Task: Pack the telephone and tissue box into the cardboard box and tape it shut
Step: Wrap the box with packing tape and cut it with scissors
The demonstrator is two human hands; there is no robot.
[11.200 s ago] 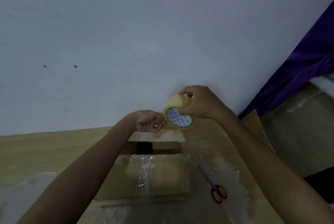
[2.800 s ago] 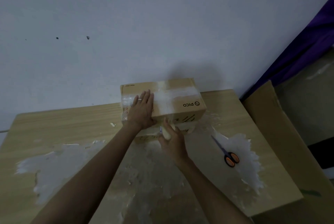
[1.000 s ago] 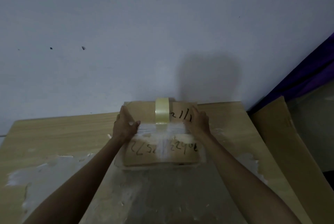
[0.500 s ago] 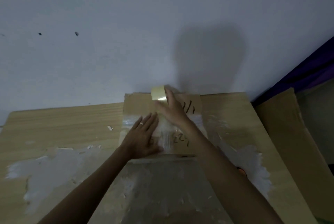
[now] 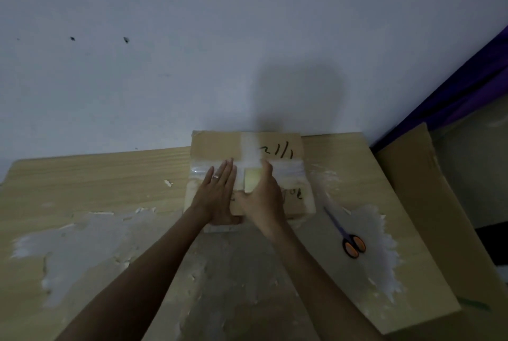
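The closed cardboard box (image 5: 217, 148) lies flat against the wall at the table's far edge, with black handwriting on top and clear tape across it. A fresh strip of tape (image 5: 250, 148) runs from its far edge toward me. My right hand (image 5: 264, 197) grips the yellowish tape roll (image 5: 251, 180) on the box's top, near the middle. My left hand (image 5: 217, 192) lies flat, fingers together, on the lid just left of the roll. The telephone and tissue box are not visible.
Scissors (image 5: 349, 239) with orange handles lie on the wooden table (image 5: 90, 184) right of the box. White torn patches mark the tabletop. A large cardboard sheet (image 5: 428, 203) leans at the right, with a purple cloth (image 5: 467, 87) behind it.
My right hand has pulled the tape roll from the box's far edge toward me, laying a strip along the top. My left hand stays pressed on the lid.
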